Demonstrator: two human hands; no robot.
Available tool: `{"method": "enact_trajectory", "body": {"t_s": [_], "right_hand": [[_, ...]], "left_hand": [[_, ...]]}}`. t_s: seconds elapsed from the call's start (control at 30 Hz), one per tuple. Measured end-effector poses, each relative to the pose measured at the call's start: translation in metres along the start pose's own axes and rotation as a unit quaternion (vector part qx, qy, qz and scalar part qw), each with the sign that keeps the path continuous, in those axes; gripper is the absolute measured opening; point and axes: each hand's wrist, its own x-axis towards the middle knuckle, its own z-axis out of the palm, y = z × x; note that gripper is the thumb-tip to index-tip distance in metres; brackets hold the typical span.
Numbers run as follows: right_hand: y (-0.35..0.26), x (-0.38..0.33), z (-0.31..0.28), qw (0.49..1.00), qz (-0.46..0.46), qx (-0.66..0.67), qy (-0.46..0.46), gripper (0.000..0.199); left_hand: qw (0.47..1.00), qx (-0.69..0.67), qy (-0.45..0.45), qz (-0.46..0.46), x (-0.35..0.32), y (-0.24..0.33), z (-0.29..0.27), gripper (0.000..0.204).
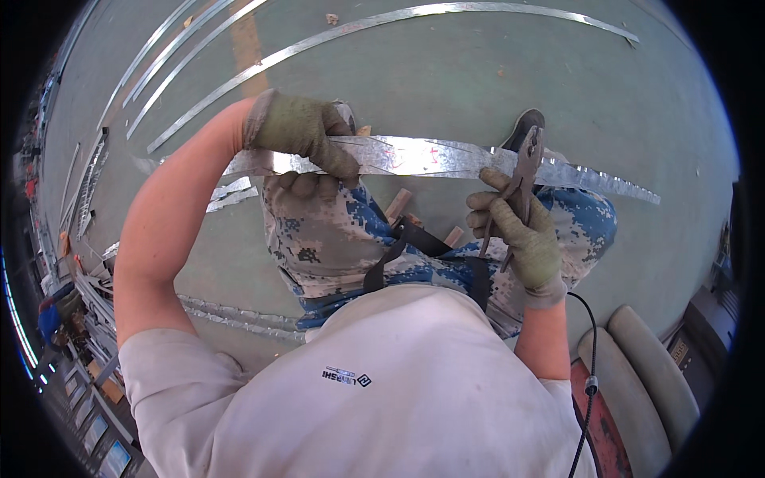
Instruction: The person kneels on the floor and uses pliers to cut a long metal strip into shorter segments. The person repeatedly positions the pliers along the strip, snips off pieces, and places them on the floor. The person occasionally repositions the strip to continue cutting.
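A long shiny sheet-metal strip [414, 155] lies crosswise in front of me above my knees, with red marks near its middle. Its right part is crimped or notched along the edge. My left hand [307, 139], in a green work glove, is closed around the strip left of the marks, thumb on top and fingers underneath. In my gloved right hand [522, 231] are metal pliers [527, 163], their handles between the fingers. The plier head points away from me and overlaps the strip where the crimped part begins; whether the jaws grip it I cannot tell.
Several long metal strips [319, 38] lie on the green floor [621, 95] ahead and to the left. Metal pieces and frames [92, 179] crowd the far left. Small wood blocks [397, 205] lie between my legs. A black cable [591, 350] and a padded seat [637, 382] are at right.
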Motion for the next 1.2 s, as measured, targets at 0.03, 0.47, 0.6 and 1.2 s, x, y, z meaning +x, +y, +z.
{"method": "enact_trajectory", "body": {"t_s": [0.03, 0.47, 0.6, 1.2], "right_hand": [[0.000, 0.000, 0.000, 1.000, 0.000, -0.001, -0.001, 0.048], [-0.006, -0.001, 0.002, 1.000, 0.015, -0.018, 0.010, 0.046], [-0.006, -0.001, 0.003, 1.000, 0.016, -0.008, 0.006, 0.044], [0.019, 0.004, -0.008, 1.000, 0.017, -0.008, -0.006, 0.039]], "left_hand": [[1.000, -0.007, -0.005, -0.002, -0.001, 0.001, 0.000, 0.037], [0.999, 0.031, 0.014, -0.003, 0.000, 0.002, -0.001, 0.045], [0.998, 0.054, 0.035, 0.022, 0.002, -0.002, 0.001, 0.043], [0.996, 0.024, 0.084, -0.016, -0.024, 0.021, 0.027, 0.031]]}}
